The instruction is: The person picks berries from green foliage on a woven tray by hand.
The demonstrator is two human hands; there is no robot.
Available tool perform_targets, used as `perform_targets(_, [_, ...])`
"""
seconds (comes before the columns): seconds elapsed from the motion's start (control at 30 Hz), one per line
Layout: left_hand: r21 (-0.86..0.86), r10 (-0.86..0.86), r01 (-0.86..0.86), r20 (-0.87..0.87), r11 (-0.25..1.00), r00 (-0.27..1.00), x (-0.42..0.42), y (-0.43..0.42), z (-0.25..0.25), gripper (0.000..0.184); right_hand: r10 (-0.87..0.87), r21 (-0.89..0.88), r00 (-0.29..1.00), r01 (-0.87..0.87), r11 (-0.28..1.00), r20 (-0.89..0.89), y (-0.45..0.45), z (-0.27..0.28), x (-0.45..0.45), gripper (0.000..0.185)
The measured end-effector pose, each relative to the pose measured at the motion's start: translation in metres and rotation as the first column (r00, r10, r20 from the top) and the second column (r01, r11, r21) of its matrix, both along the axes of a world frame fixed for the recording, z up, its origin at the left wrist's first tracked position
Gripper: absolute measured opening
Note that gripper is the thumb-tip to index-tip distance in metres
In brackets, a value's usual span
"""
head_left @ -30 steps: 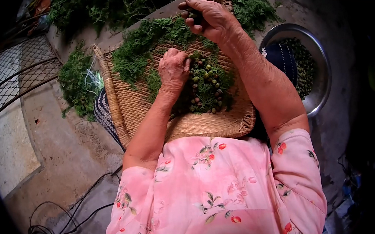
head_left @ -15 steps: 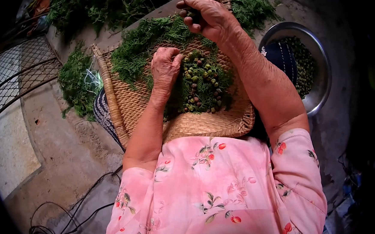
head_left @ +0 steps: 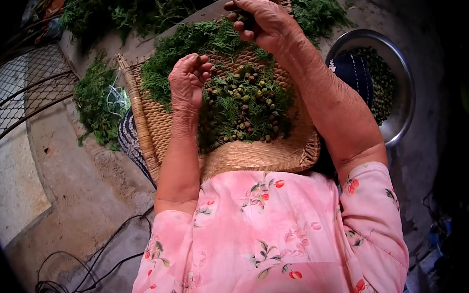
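A wicker tray [head_left: 228, 156] rests across my lap, with small round green and brown cones [head_left: 245, 99] and sprigs of feathery evergreen foliage [head_left: 201, 37] on it. My left hand [head_left: 189, 82] hovers over the tray's left part, fingers curled in. A tiny green bit shows at its fingertips; what else it holds is hidden. My right hand [head_left: 263, 23] is raised above the far edge of the tray, palm turned inward, its fingers curled around several dark cones.
A metal basin [head_left: 405, 116] partly filled with green cones stands on the right, beside dark stitched fabric [head_left: 352, 73]. Piles of evergreen branches [head_left: 130, 3] lie beyond the tray and a smaller heap [head_left: 95, 103] at left. Wire mesh [head_left: 29, 85] and black cables [head_left: 96, 261] are on the left.
My left hand has moved left, away from the cones, and turned so its curled fingers show. My right hand has stayed nearly in place, still holding its cones.
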State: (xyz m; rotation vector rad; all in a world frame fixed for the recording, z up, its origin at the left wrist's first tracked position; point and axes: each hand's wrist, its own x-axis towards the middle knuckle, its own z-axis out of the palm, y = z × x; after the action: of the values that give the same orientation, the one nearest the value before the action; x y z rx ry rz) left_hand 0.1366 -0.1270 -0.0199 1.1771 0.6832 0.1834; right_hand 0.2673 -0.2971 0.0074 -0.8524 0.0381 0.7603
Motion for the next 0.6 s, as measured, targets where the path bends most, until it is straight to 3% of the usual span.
perform_targets(0.1, [-0.199, 0.102, -0.098, 0.009, 0.975, 0.995, -0.004, 0.009, -0.007, 0.012, 0.01, 0.002, 1.0, -0.01, 1.0, 0.001, 0.0, 0.0, 0.001, 0.028])
perform_targets(0.2, [-0.162, 0.044, -0.052, -0.054, 0.985, 0.998, -0.007, 0.017, -0.018, 0.011, 0.008, 0.011, 1.0, -0.008, 1.0, 0.019, 0.0, 0.0, 0.001, 0.028])
perform_targets(0.23, [-0.007, 0.021, -0.022, -0.116, 1.0, 0.993, -0.008, 0.014, -0.021, 0.011, 0.009, 0.012, 1.0, -0.009, 1.0, 0.019, 0.0, 0.0, 0.001, 0.028])
perform_targets(0.27, [-0.007, 0.022, -0.023, -0.115, 1.0, 0.993, -0.009, 0.011, -0.023, 0.011, 0.006, 0.012, 1.0, -0.006, 1.0, 0.02, 0.0, -0.001, 0.001, 0.028])
perform_targets(0.3, [0.217, -0.074, 0.108, -0.158, 0.97, 0.985, -0.01, 0.009, -0.027, 0.015, 0.003, 0.013, 1.0, -0.003, 1.0, 0.021, 0.0, 0.0, 0.001, 0.029])
perform_targets(0.37, [0.528, -0.17, 0.288, -0.261, 0.799, 0.95, -0.01, 0.006, -0.033, 0.023, 0.007, 0.01, 1.0, -0.007, 1.0, 0.019, 0.0, 0.001, 0.001, 0.029])
perform_targets(0.4, [0.675, -0.159, 0.34, -0.316, 0.655, 0.935, -0.009, 0.01, -0.047, 0.024, 0.01, 0.006, 1.0, -0.01, 1.0, 0.017, 0.0, 0.001, 0.001, 0.028])
perform_targets(0.47, [0.829, -0.192, 0.319, -0.258, 0.459, 0.947, -0.008, 0.012, -0.06, 0.025, 0.011, 0.004, 1.0, -0.011, 1.0, 0.013, -0.001, 0.001, 0.002, 0.029])
perform_targets(0.6, [0.826, -0.187, 0.319, -0.261, 0.465, 0.947, -0.008, 0.01, -0.057, 0.024, 0.009, 0.008, 1.0, -0.009, 1.0, 0.012, -0.001, 0.001, 0.002, 0.028])
